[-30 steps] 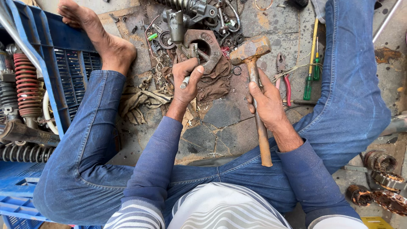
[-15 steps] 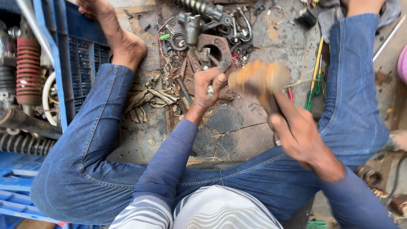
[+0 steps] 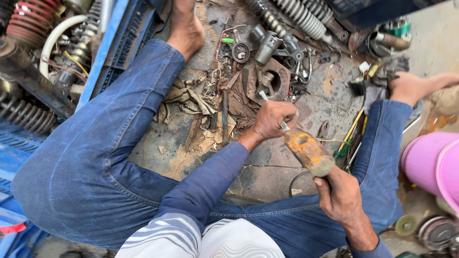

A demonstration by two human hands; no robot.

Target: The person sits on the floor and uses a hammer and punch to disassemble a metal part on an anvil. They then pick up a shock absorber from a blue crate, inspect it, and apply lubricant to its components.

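The left hand (image 3: pixel 273 118), near the middle of the frame, has its fingers clenched around a thin metal punch (image 3: pixel 264 97). One end of the punch pokes out above the fist toward a rusty metal part (image 3: pixel 273 79) just above it, and the other end shows below the knuckles. Whether the tip touches the part cannot be told.

The right hand (image 3: pixel 340 196), lower right of centre, grips the handle of a hammer (image 3: pixel 306 152) with fingers wrapped tight. The handle is hidden inside the fist. The orange-stained, worn head points up and left, and sits just below and right of the left hand, close to the punch's lower end.

Under the hands lies a cracked stone floor (image 3: pixel 267 167) strewn with scraps. A crumpled rag (image 3: pixel 184 98) lies left of the left hand. Screwdrivers (image 3: pixel 351 138) with yellow and green handles lie right of the hammer, beside the blue-jeaned right leg. Coil springs (image 3: pixel 296 16) run along the top of the frame. A blue crate (image 3: pixel 114 38) stands at upper left, with a red spring (image 3: pixel 31 19) beyond it. A pink bucket (image 3: pixel 432 165) sits at the right edge.
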